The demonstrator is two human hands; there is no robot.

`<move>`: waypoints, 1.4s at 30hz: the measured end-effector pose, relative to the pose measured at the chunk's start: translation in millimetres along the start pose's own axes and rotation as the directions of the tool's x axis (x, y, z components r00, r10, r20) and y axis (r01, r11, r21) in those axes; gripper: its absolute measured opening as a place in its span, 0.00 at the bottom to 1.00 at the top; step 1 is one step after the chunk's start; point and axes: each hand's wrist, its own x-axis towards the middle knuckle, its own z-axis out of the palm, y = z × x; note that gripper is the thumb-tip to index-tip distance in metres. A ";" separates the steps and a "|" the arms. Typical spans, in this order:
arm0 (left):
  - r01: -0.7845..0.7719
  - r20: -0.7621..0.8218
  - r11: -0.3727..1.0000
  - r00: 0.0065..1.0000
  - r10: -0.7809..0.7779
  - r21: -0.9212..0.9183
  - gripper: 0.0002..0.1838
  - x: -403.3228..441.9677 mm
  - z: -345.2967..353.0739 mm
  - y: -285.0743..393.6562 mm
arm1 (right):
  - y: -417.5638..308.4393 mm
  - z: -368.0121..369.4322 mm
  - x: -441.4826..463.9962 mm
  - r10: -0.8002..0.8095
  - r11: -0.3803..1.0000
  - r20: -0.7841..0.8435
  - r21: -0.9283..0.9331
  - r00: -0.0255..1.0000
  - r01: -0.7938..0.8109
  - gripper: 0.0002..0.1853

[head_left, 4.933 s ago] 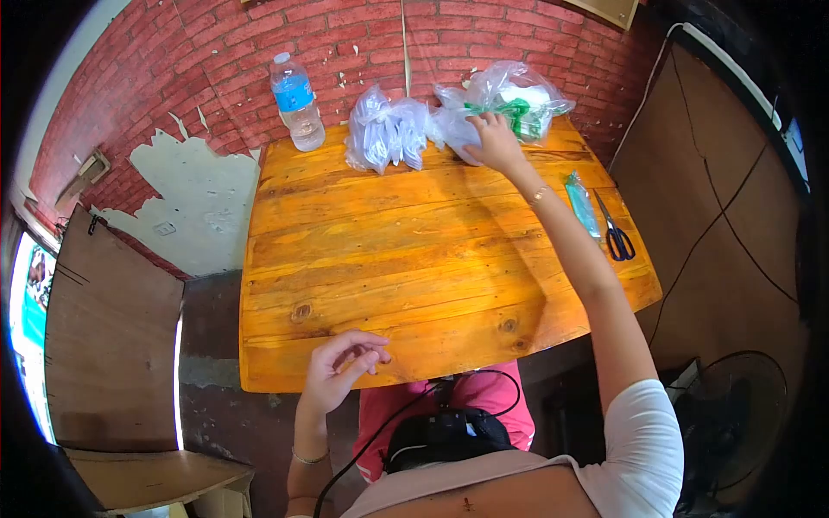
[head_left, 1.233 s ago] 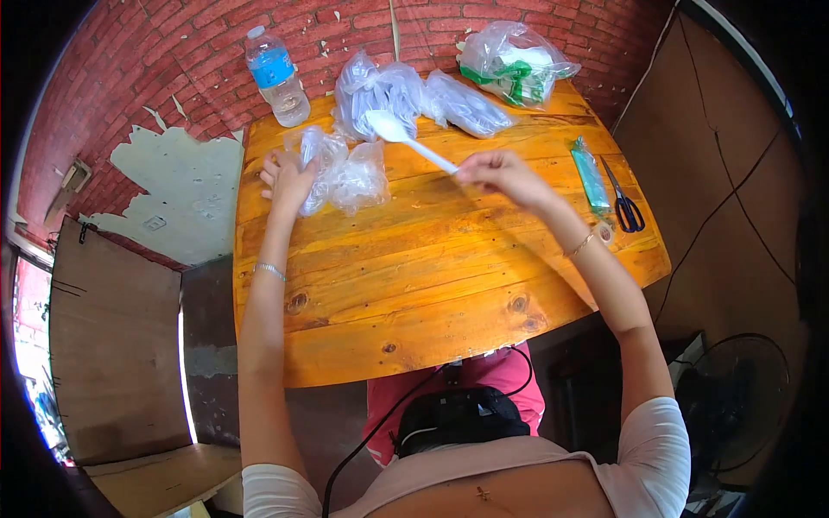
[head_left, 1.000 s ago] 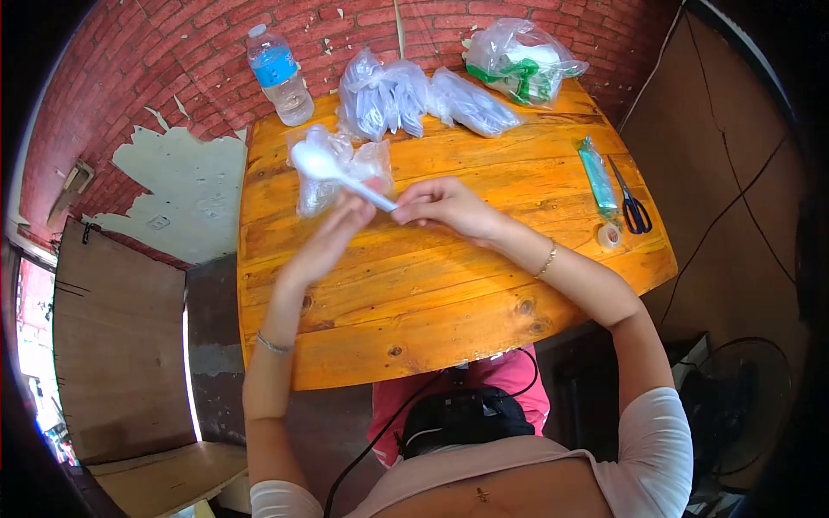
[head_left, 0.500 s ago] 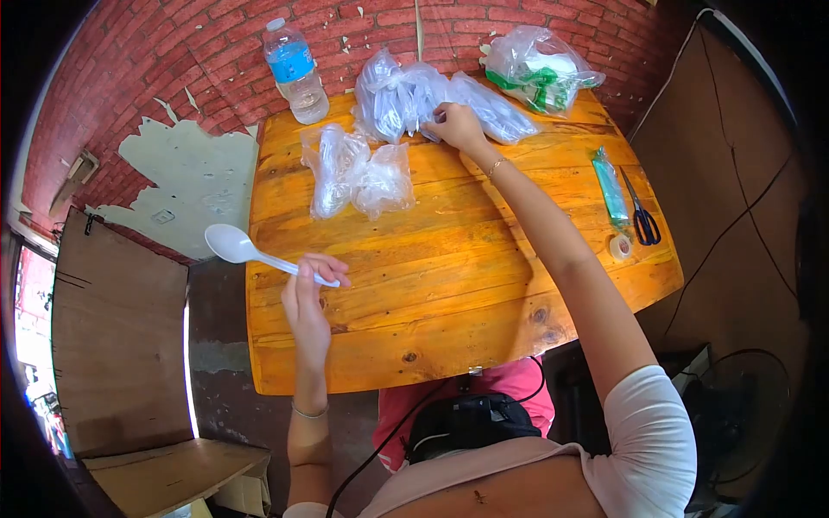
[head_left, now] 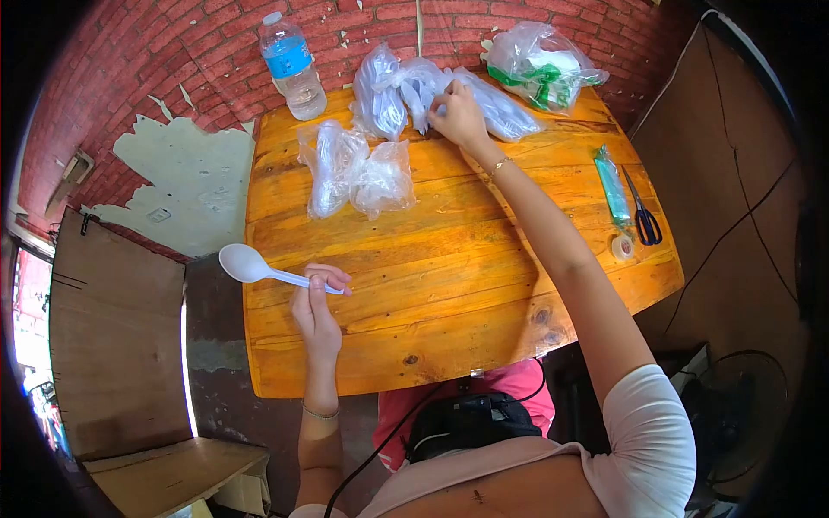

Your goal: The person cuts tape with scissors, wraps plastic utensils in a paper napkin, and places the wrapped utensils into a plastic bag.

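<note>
My left hand [head_left: 321, 306] is closed on the handle of a white plastic spoon [head_left: 245, 262], held above the table's left front part with its bowl pointing left. At the back of the table, my right hand [head_left: 459, 116] has its fingers curled against a clear plastic bag [head_left: 420, 86] of white plastic utensils; its fingertips are partly hidden. More bagged white utensils [head_left: 499, 112] lie just right of that hand. Nearer to me are a small clear bag of white spoons [head_left: 329, 173] and a crumpled clear bag with whitish contents [head_left: 382, 179].
A water bottle [head_left: 295, 73] stands at the back left of the wooden table [head_left: 432, 302]. A clear bag with green and white contents [head_left: 546, 73] sits at the back right. Along the right side lie a green packet [head_left: 612, 187], scissors [head_left: 644, 216] and a tape roll [head_left: 622, 248].
My left hand and the spoon have shifted slightly right and down. My right hand has moved a little, and the plastic around its fingers has shifted, with the bundles looking further apart.
</note>
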 end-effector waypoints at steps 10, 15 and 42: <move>0.078 -0.023 0.997 0.997 -0.078 0.022 0.13 -3.1 7.9 7.1 | -47.0 -6.8 13.0 0.202 0.943 0.178 -0.299 0.963 -0.142 0.14; 0.162 0.078 0.984 0.985 -0.156 -0.070 0.10 -2.4 2.4 3.3 | -54.4 -36.7 7.5 0.099 0.984 0.127 -0.159 0.987 -0.079 0.11; 0.644 0.540 0.545 0.759 -0.364 -0.537 0.21 -22.7 136.8 73.8 | -104.4 -247.8 -213.2 -0.146 0.969 -0.484 0.105 0.863 0.223 0.07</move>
